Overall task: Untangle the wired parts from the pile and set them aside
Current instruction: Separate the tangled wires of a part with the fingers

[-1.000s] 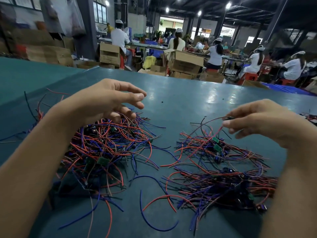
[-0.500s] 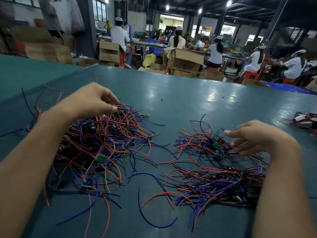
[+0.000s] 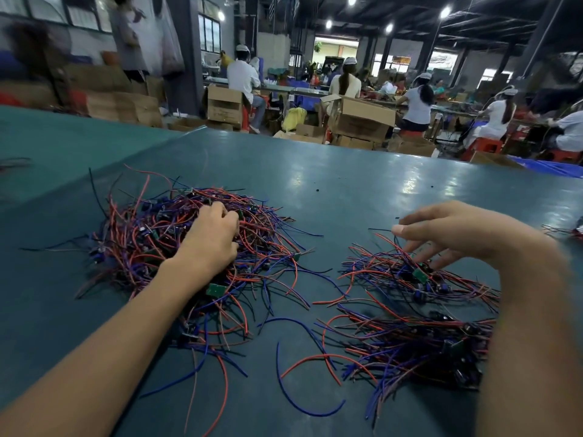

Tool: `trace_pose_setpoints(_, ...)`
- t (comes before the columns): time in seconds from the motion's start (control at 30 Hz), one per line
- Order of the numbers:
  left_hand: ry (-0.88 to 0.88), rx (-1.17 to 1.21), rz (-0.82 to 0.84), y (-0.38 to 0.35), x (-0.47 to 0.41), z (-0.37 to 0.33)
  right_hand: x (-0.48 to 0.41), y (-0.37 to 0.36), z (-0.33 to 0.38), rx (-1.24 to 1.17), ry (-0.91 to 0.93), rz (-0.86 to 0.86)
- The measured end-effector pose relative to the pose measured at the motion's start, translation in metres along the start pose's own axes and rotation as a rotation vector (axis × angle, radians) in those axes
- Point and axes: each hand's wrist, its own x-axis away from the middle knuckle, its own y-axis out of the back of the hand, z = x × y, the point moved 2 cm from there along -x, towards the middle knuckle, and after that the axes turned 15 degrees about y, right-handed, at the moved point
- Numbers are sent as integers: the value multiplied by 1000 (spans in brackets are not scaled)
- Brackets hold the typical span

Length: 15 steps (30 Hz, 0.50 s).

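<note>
Pile [image 3: 142,234] hides fingertips of left hand [image 3: 209,238]

The left forearm [image 3: 126,326] is run in from seven o'clock, and the left hand [image 3: 211,239] is held knuckles-up, fingers curled under, tips hidden. From five o'clock the right arm [image 3: 533,342] is brought in, wrist bent, the right hand [image 3: 467,234] spread loosely, fingers pointed to nine o'clock.

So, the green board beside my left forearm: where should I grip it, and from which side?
Probably pinch the green board by its exposed edges, from above and the right: it lies atop the wires; the left forearm blocks its left.
</note>
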Motion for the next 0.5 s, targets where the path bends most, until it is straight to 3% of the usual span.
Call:
trace_pose_setpoints(0.17, 99, -23, -181, -5, 6, 2, 2, 0, 1, 5, 15, 10)
trace_pose_setpoints(0.3, 102, 51, -196, -8, 5, 5, 2, 4, -3, 3, 11, -1)
trace_pose_setpoints(0.5, 167, -127, -80, -14, 0, 2, -3, 5, -5, -4, 17, -2)
